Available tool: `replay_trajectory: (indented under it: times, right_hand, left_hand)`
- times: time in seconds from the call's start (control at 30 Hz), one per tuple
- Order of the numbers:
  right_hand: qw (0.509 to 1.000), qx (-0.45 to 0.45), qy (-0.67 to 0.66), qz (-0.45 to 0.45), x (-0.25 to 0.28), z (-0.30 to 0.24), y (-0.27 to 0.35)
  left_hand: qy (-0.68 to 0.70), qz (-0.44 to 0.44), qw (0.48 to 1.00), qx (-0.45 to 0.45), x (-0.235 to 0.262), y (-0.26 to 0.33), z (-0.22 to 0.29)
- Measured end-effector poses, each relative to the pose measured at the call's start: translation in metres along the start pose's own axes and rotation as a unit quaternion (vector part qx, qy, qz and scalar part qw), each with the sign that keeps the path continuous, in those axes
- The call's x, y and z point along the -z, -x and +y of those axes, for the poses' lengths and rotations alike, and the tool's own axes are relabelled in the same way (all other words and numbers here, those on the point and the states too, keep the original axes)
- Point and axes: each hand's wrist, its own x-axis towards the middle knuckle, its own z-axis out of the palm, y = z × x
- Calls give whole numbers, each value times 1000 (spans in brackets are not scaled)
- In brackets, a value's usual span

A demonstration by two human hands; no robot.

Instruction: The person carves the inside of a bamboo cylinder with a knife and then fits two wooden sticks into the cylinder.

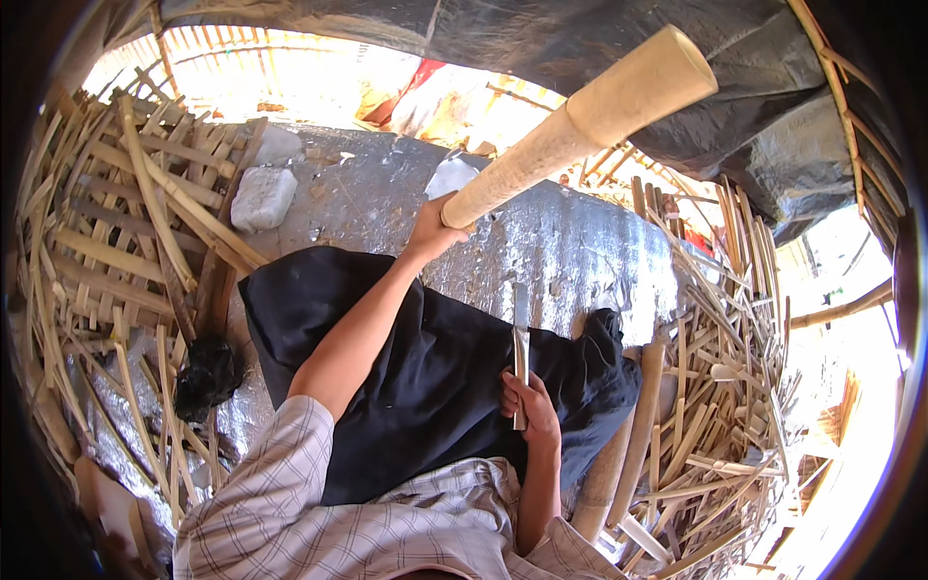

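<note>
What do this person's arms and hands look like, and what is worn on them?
Both arms wear short, loose sleeves of pale cloth with a thin grid check; they end about the elbow, leaving the forearms bare. The left hand and right hand are bare too: no gloves, and no watch, ring or band shows.

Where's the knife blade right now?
In the head view, the knife blade stands upright just right of centre, held by the right hand over the black cloth, below the bamboo pole the left hand holds.
</note>
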Motion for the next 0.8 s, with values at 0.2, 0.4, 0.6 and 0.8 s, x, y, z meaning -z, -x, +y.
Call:
replay_trajectory:
  times: [0.2,0.4,0.6,0.8]
  right_hand:
    - [997,77,4,-16,-1,-18,-6]
    - [934,341,110,-1,-51,-134,-17]
    - [861,508,8,-28,-126,-191,-25]
    - [824,562,59,40,-143,-173,-56]
  left_hand:
    - [71,-61,993,75,-18,12,-11]
    - [52,-78,994,58,-24,10,-36]
    - [61,-82,993,61,-25,16,-28]
    - [13,-101,992,76,-26,22,-19]
